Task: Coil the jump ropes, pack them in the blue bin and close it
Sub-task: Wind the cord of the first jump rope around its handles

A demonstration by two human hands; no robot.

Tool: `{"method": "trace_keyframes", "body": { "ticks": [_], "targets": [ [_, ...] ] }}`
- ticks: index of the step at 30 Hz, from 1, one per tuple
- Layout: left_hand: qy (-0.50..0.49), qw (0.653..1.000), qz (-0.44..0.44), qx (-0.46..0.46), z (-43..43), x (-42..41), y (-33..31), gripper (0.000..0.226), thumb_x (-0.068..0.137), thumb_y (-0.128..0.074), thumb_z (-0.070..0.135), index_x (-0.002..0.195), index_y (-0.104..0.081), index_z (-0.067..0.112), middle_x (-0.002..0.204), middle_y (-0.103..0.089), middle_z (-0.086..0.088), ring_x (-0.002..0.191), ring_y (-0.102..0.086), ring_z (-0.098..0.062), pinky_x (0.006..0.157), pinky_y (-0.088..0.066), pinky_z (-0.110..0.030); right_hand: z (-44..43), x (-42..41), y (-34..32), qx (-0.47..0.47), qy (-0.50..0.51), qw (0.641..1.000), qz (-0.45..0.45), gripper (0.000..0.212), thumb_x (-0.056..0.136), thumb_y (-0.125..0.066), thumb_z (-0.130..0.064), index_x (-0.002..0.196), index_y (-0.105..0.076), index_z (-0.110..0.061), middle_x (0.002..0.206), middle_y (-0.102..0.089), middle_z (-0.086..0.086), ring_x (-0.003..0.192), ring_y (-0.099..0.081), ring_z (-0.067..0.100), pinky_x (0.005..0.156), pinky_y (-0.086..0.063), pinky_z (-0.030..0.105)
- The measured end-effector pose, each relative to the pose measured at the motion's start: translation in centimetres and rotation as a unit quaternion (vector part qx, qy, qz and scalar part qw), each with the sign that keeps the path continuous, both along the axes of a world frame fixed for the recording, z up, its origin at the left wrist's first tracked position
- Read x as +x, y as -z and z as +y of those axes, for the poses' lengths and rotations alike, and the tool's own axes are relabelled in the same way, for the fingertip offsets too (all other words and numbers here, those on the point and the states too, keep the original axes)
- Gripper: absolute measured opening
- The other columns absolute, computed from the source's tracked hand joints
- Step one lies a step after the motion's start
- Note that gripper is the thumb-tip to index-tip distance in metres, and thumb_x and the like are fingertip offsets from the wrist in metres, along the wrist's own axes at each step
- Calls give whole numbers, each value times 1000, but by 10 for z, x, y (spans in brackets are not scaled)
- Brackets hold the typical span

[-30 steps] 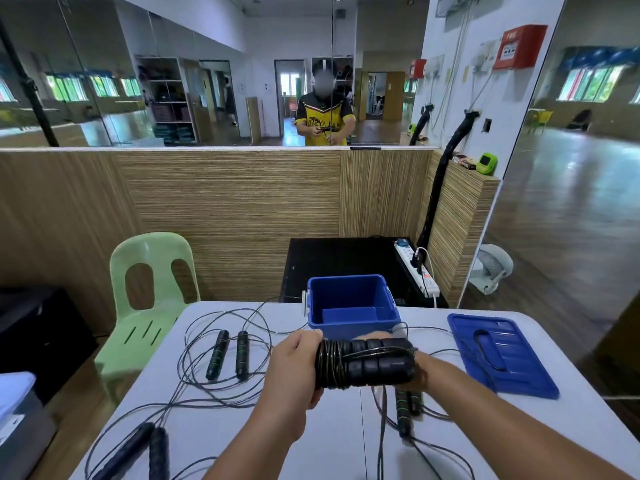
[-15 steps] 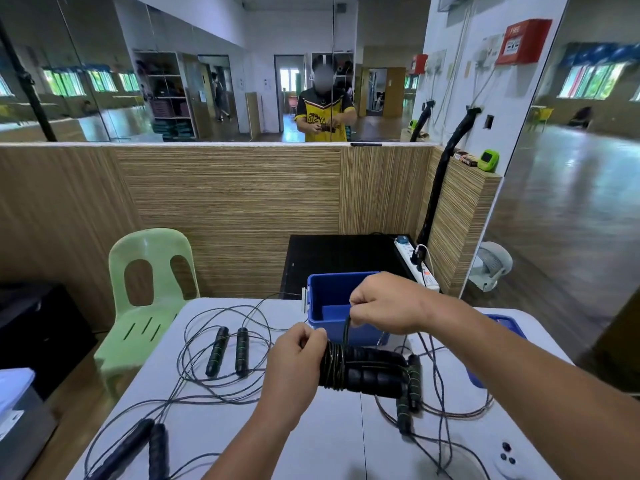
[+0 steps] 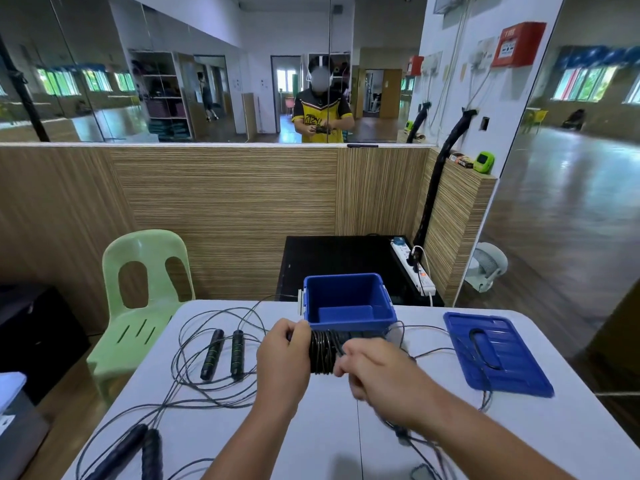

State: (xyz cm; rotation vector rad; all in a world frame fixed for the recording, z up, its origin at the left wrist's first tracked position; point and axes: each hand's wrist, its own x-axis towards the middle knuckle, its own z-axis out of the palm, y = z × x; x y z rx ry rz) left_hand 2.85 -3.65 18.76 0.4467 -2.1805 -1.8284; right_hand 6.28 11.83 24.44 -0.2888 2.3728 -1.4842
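Two hands hold a coiled jump rope (image 3: 322,351) above the white table (image 3: 329,438), just in front of the near wall of the blue bin (image 3: 349,325). The left hand (image 3: 284,362) has its fingers wrapped round the left end of the bundle. The right hand (image 3: 377,372) is curled against the wound black cord, its fingertips (image 3: 341,367) pinching a strand at the coil's right side, though the hand is a little blurred. The bin stands open at the far middle of the table, and its blue lid (image 3: 495,355) lies flat to the right, with a thin cord trailing across it. To the left, a pair of black handles (image 3: 223,355) lies side by side among loose loops of cord. Another handle pair (image 3: 135,452) lies at the near left edge. A pale green plastic chair (image 3: 145,292) stands beyond the table's left side.
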Motion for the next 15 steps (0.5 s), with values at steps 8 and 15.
{"method": "trace_keyframes", "body": {
  "ticks": [8,15],
  "targets": [
    [-3,999,-16,31,4,-1,7,33,96,-55,32,68,-48,16,60,-48,0,59,-42,-20,56,-36,-39,-6,18,44,-73,1,996,-53,26,105,-39,-24,93,-58,-13,59,-46,2,51,-42,12,49,-44,31],
    [-7,999,-9,49,4,1,2,35,99,-54,30,69,-44,15,61,-42,-1,61,-37,-20,56,-32,-38,-1,26,77,-73,-1,993,-90,35,107,-38,-29,91,-62,-10,62,-50,5,51,-42,14,53,-36,28]
  ]
}}
